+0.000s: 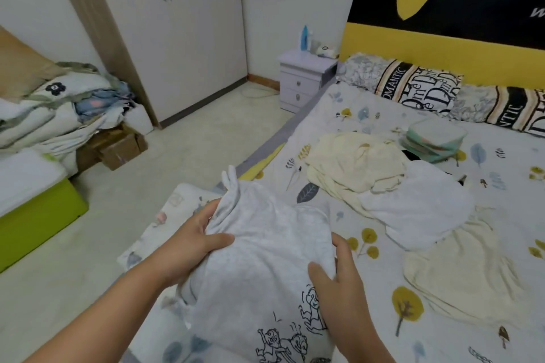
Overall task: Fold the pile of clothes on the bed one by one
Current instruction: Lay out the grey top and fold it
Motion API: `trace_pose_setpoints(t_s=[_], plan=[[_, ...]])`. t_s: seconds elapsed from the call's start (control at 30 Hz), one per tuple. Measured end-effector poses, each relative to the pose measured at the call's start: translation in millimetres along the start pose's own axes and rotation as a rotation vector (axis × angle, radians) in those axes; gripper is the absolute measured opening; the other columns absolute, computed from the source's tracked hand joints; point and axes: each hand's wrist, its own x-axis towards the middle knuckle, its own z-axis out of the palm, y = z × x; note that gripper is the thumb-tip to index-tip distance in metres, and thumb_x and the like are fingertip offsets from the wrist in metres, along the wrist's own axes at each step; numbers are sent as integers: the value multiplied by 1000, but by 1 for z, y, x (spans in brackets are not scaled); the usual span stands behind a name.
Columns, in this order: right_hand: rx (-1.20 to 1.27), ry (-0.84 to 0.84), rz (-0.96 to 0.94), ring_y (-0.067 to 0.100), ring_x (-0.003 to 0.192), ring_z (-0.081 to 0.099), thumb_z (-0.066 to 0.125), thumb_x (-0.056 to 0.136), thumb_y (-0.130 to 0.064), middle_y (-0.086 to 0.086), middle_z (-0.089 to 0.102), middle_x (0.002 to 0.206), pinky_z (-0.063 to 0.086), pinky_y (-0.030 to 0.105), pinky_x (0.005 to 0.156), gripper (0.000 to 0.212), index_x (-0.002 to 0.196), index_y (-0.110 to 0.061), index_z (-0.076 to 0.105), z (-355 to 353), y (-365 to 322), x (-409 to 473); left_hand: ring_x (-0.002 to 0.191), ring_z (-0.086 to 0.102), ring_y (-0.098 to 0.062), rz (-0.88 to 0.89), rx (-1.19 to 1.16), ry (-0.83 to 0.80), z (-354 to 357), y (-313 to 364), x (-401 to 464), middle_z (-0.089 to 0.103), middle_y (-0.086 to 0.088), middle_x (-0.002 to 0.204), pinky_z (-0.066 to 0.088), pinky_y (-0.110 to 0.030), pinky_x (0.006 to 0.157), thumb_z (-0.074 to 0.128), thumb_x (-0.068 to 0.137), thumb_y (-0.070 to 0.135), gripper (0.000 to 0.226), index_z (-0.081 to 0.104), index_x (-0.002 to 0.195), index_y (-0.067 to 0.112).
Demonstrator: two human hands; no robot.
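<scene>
Where the leaf-print bed (368,115) meets pale floor (206,138), both hands grasp a grey cartoon shirt (265,268) at 6 o'clock: left hand (191,247) bunching cloth, right hand (339,280) pinching its edge. Cream clothes (356,165) lie at 2 o'clock; wardrobe (177,32) at 11 o'clock.

You have even, soft, fairly bright light across the room — no source in view, no glare. Shadows are faint, gathering only under the hands and cloth folds. The picture is slightly soft throughout. The wide lens bends lines at the edges — the wardrobe (165,38) leans visibly.
</scene>
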Motion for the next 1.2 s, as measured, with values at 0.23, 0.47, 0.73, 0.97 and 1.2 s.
trace_pose_setpoints(t_s=[0.23,0.47,0.73,0.97,1.2], plan=[[2,18,33,3,81,62,49,88,-6,-12,63,98,51,19,70,46,126,-32,44,116,-11,46,107,64,-16,-58,43,-14,-113,4,39,65,8,119,50,-39,90,68,69,12,60,53,123,34],[-5,104,84,25,107,58,48,86,-4,5,59,119,48,46,93,49,131,-22,42,201,14,99,104,65,-19,-153,12,-38,-188,-29,103,66,5,118,56,-35,80,61,83,1,54,51,125,32],[-224,52,506,15,87,47,45,94,-18,6,52,121,37,23,68,52,142,-16,28,232,85,126,117,51,-21,-410,255,62,-199,-128,135,46,-6,137,41,-35,102,62,88,19,57,34,138,14],[-169,-34,700,21,86,61,65,81,-20,1,60,96,51,29,75,44,116,-18,39,228,94,94,115,51,-15,-465,468,-51,-219,-142,100,51,2,126,41,-29,98,66,81,46,65,38,134,20],[19,-76,729,26,82,61,57,79,7,11,60,104,53,26,52,34,104,-13,44,235,82,79,79,58,-11,-336,511,45,-217,-138,90,61,0,95,47,-19,61,66,80,5,31,51,104,17]])
